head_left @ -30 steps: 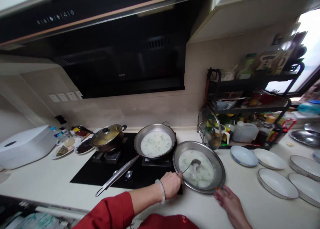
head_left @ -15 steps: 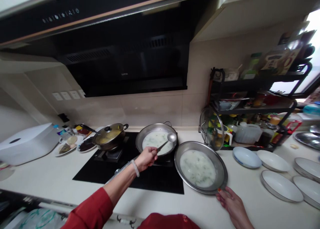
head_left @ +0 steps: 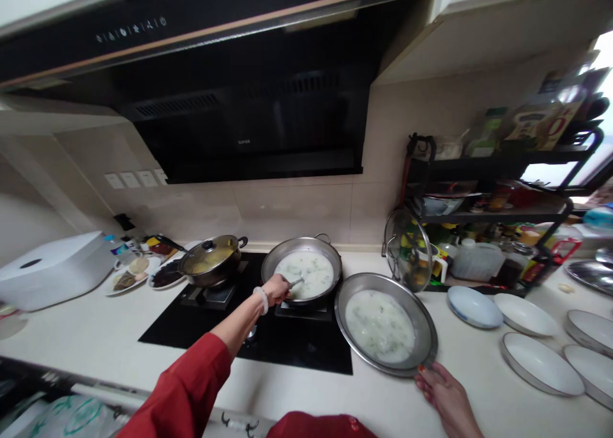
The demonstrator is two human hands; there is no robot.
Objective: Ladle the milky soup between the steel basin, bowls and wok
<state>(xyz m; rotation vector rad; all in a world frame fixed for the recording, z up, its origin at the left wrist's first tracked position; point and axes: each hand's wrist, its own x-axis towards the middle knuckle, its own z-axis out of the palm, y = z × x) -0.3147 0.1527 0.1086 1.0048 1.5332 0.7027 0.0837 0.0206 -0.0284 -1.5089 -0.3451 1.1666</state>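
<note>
My left hand (head_left: 276, 288) is closed around the handle of a metal spoon (head_left: 296, 283), whose bowl is down in the milky liquid with green bits. That liquid fills the steel pan (head_left: 269, 265) standing on the right burner. To the right of it, a wide steel basin (head_left: 424, 320) with similar white, green-flecked soup (head_left: 380, 325) rests on the counter against the hob's edge. My right hand (head_left: 443, 387) pinches the basin's near right rim between thumb and fingers.
A glass-lidded pot (head_left: 211, 259) stands on the left burner of the black hob (head_left: 201, 332). Plates with food lie left of it. Several shallow white dishes (head_left: 541, 361) sit at the right, before a black rack (head_left: 498, 214) of bottles. A glass lid (head_left: 407, 249) leans there. The range hood (head_left: 258, 125) hangs overhead.
My left hand has lowered and drawn slightly left, and the spoon's bowl has gone from above the pan down into its liquid. My right hand stays on the basin's rim.
</note>
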